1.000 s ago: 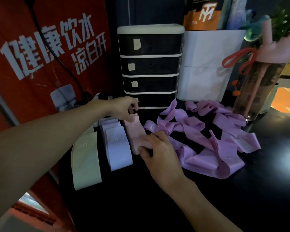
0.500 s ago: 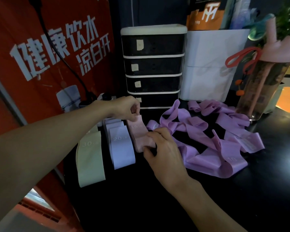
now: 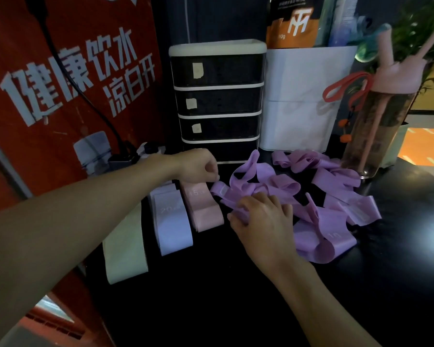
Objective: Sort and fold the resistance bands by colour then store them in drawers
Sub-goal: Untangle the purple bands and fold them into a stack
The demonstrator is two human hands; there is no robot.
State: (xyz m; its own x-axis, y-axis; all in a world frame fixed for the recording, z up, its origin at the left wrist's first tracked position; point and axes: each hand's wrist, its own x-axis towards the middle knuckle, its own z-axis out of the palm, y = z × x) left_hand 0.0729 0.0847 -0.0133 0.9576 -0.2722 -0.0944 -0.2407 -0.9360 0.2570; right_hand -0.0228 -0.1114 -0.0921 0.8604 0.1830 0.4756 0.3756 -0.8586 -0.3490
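On the black table (image 3: 211, 309), a green band (image 3: 124, 246), lavender band (image 3: 173, 229) and pink band (image 3: 204, 211) lie flat side by side. The right hand (image 3: 261, 221) grips the tangled purple bands (image 3: 318, 229) beside them; the left hand (image 3: 198, 166) pinches the pink band's far end, before the drawers (image 3: 218, 96).

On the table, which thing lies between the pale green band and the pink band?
In the head view, a flat pale blue band marked 20 lies between the pale green band and the pink band.

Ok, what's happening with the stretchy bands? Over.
Left hand holds pink band at far end. Right hand grips tangled purple bands. Drawers shut, purple loop before bottom one.
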